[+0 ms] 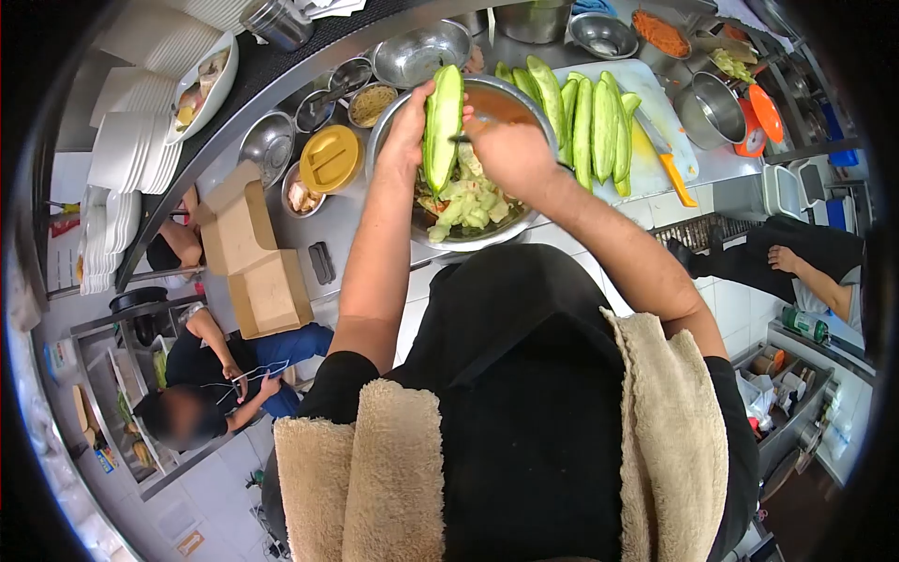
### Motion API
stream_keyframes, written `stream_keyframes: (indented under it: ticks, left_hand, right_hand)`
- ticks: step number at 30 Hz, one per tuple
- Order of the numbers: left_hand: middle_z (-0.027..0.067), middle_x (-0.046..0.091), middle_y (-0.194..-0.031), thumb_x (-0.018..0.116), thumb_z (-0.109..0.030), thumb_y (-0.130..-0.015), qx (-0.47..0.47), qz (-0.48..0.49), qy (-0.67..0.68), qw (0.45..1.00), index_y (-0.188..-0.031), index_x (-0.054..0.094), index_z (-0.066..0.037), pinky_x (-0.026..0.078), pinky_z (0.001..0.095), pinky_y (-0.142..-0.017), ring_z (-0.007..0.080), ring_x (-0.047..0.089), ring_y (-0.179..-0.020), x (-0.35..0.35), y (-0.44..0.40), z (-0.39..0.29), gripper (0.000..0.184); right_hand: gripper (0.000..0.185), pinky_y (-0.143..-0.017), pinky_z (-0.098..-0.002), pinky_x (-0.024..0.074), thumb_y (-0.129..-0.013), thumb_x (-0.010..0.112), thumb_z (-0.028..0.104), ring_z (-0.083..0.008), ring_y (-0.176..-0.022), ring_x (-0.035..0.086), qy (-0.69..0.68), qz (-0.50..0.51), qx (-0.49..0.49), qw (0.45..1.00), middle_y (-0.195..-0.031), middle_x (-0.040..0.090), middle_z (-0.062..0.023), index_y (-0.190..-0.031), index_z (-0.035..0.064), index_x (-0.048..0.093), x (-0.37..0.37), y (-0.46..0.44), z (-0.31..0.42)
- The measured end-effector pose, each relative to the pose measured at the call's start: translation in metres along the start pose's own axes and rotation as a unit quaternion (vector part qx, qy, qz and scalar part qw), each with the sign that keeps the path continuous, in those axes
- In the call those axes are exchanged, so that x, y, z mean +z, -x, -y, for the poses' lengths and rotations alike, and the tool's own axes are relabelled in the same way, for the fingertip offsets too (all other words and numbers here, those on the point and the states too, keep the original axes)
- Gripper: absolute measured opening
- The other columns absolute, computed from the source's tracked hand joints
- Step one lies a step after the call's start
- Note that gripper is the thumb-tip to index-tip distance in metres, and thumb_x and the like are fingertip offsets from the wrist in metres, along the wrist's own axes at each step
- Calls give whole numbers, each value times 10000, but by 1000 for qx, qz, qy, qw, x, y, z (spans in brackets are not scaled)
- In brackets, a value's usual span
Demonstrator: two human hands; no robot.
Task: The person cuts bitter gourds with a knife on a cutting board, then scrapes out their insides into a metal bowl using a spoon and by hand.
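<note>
A long green vegetable half (444, 131) is in my left hand (408, 126), tilted over a large steel bowl (382, 126). My right hand (510, 155) is closed close beside it, around something dark and thin that I cannot make out clearly. Inside the bowl lie pale green pieces (473, 204) with some orange bits. Several more long green vegetables (582, 126) rest side by side on a white cutting board (674, 112) to the right. A knife with an orange handle (678, 180) lies on the board's right part.
Small steel bowls, a yellow lid (331, 159) and an open cardboard box (270, 290) stand left. Stacked white plates (131, 150) fill the far left. An empty steel pot (710, 108) is at right. Other people sit at lower left and right.
</note>
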State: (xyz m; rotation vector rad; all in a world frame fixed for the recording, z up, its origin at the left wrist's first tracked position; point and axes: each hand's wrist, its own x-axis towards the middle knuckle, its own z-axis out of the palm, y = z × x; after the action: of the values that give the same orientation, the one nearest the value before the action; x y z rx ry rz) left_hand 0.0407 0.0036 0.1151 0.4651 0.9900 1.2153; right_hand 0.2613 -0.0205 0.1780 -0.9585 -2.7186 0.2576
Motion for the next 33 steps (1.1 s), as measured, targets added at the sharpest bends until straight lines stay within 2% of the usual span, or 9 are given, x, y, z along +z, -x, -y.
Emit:
stream_keyframes:
  ticks: [3,6,11,14,18,19,27,30,33]
  left_hand:
    - [210,728,-1181,461,-438,-1097,11,12,-19,1000,-1367,610,34,624,394,-884,276,741,-1009,13,2,4,564]
    - [213,731,-1165,464,-422,-1098,37,-35,-106,993,-1365,597,43,623,385,-858,275,746,-980,30,0,2,553]
    - [225,720,-1097,463,-391,-1106,104,-98,-117,983,-1302,580,87,631,401,-830,291,741,-947,17,-2,8,530]
    - [179,658,-1113,472,-289,-1115,73,-81,-68,992,-1590,340,-3,661,408,-736,282,725,-873,4,-9,7,569]
    - [184,663,-1103,478,-292,-1114,62,-53,-67,994,-1560,366,-1,654,398,-713,280,729,-863,11,-3,2,544]
    - [188,665,-1106,479,-294,-1113,60,-52,-67,995,-1548,378,0,652,395,-709,278,733,-863,15,-4,2,535]
    - [199,702,-1115,423,-367,-1111,124,-86,-83,985,-1397,537,51,642,422,-795,293,738,-887,-9,-9,-10,519]
    - [208,701,-1146,407,-430,-1090,72,2,-14,997,-1368,571,62,631,429,-842,295,733,-897,-12,0,-16,588]
    - [230,686,-1221,487,-427,-1047,121,90,108,983,-1425,536,54,612,418,-868,299,702,-969,-7,12,-13,614]
  right_hand:
    - [180,-650,-475,613,-936,569,93,-351,-754,765,27,-42,40,998,-876,756,-168,-1091,33,639,-2,-18,-6]
    - [191,-686,-460,625,-939,578,98,-328,-825,784,20,105,15,994,-902,765,-183,-1068,1,679,9,-11,15]
    - [222,-722,-506,616,-947,561,116,-363,-851,777,-32,116,-17,993,-874,762,-174,-1122,48,680,17,12,23]
    - [223,-707,-501,614,-948,559,125,-360,-831,776,-32,105,-19,994,-854,760,-166,-1117,58,688,7,10,12]
    - [289,-640,-493,606,-914,579,84,-344,-766,771,53,20,5,998,-826,762,-164,-1187,69,673,12,-7,2]
    - [174,-690,-487,610,-926,575,114,-353,-803,773,42,38,13,998,-824,756,-151,-1046,61,690,8,-10,6]
    - [227,-694,-498,602,-898,586,86,-355,-819,766,-11,111,-61,992,-878,760,-164,-1106,72,674,23,19,0]
    - [209,-722,-501,600,-902,593,112,-350,-833,765,28,103,-5,994,-881,768,-163,-1087,72,682,22,14,-8]
    - [266,-723,-491,604,-911,591,144,-370,-804,762,-10,109,41,993,-863,761,-176,-1132,48,702,14,12,-14]
